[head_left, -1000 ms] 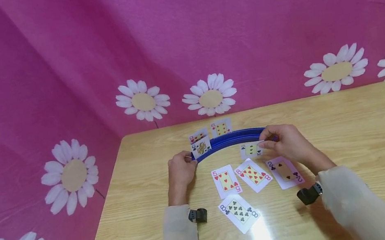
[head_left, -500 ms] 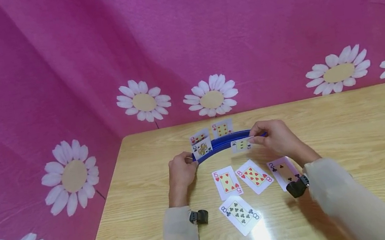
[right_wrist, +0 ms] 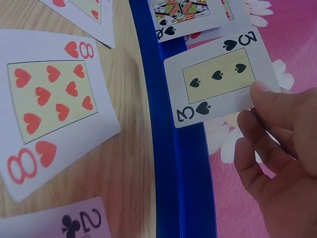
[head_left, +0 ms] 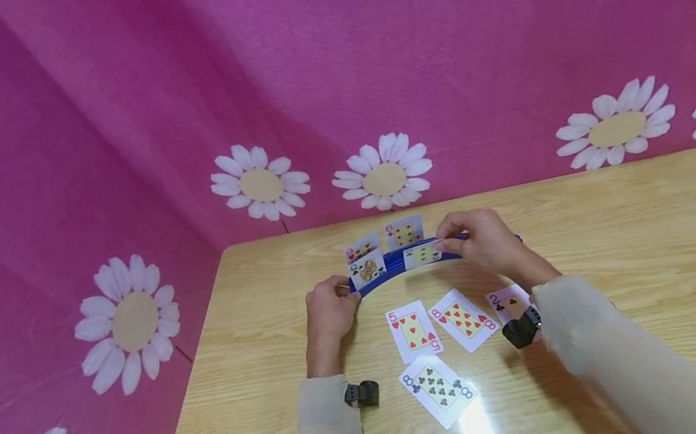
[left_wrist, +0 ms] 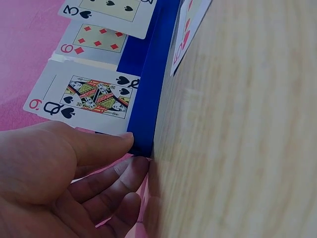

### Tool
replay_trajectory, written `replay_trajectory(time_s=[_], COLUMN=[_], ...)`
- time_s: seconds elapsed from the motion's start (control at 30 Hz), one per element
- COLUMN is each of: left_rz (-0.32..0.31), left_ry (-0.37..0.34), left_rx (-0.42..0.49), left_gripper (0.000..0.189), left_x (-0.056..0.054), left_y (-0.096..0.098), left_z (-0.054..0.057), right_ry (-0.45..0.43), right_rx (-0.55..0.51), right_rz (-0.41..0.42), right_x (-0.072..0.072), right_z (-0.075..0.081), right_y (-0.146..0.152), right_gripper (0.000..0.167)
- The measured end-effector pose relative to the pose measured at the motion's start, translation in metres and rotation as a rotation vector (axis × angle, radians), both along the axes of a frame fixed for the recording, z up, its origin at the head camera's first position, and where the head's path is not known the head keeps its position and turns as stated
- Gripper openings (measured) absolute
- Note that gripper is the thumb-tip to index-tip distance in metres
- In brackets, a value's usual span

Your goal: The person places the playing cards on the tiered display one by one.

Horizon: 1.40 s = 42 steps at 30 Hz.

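My left hand (head_left: 331, 317) pinches the left end of a curved blue card holder (left_wrist: 151, 89) between thumb and fingers. In my right hand (head_left: 487, 245), thumb and fingers pinch the three of spades (right_wrist: 218, 74) by its upper edge, face toward me. That card is over the holder's middle; whether its lower edge sits in a slot I cannot tell. At the left end of the holder stands the queen of spades (head_left: 367, 269), partly covering a red-suited card (head_left: 361, 246) behind it. A diamonds card (head_left: 404, 231) stands in the back row, right of these.
Face up on the wooden table (head_left: 262, 410) lie the five of hearts (head_left: 413, 331), eight of hearts (head_left: 463, 320) and eight of clubs (head_left: 437, 389). The two of clubs (head_left: 505, 302) is partly hidden by my right wrist camera (head_left: 521, 328). A pink flowered cloth (head_left: 464, 42) hangs behind.
My right hand has moved left and farther away with the three of spades, from in front of the holder's right part to over its middle. The left hand stays on the holder's end.
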<state>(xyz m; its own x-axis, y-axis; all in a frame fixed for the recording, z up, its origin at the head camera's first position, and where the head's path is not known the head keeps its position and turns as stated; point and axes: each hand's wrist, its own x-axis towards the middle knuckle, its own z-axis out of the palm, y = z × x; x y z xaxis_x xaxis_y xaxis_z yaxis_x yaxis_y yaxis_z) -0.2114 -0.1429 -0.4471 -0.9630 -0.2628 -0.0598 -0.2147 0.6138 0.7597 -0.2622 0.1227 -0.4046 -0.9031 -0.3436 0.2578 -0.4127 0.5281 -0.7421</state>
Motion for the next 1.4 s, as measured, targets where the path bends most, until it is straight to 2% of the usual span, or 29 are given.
replay_trajectory(time_s=[0.33,0.57,0.7,0.9,1.2,1.4], left_rz=[-0.002,-0.001,-0.005,-0.006,-0.004,0.001], left_ry=[0.021,0.024,0.029,0.024,0.021,0.013], left_rx=[0.015,0.022,0.018,0.008,-0.001,0.01], left_gripper=[0.024,0.025,0.024,0.024,0.025,0.025], left_x=[0.001,0.001,0.001,0.001,0.0,0.0], left_y=[-0.001,-0.001,-0.002,-0.002,-0.003,-0.002], left_z=[-0.001,-0.002,-0.001,-0.001,-0.001,-0.003], right_ry=[-0.054,-0.025,-0.042,-0.058,-0.027,-0.071], right_rx=[0.004,-0.003,-0.002,0.002,-0.008,-0.002], right_rz=[-0.01,0.01,0.01,0.013,0.043,0.026], right_x=[-0.006,-0.01,-0.012,-0.014,-0.018,-0.019], right_z=[0.004,0.004,0.004,0.001,-0.007,-0.008], right_y=[-0.008,-0.012,-0.014,-0.016,-0.016,-0.018], right_gripper=[0.005,0.006,0.006,0.005,0.004,0.003])
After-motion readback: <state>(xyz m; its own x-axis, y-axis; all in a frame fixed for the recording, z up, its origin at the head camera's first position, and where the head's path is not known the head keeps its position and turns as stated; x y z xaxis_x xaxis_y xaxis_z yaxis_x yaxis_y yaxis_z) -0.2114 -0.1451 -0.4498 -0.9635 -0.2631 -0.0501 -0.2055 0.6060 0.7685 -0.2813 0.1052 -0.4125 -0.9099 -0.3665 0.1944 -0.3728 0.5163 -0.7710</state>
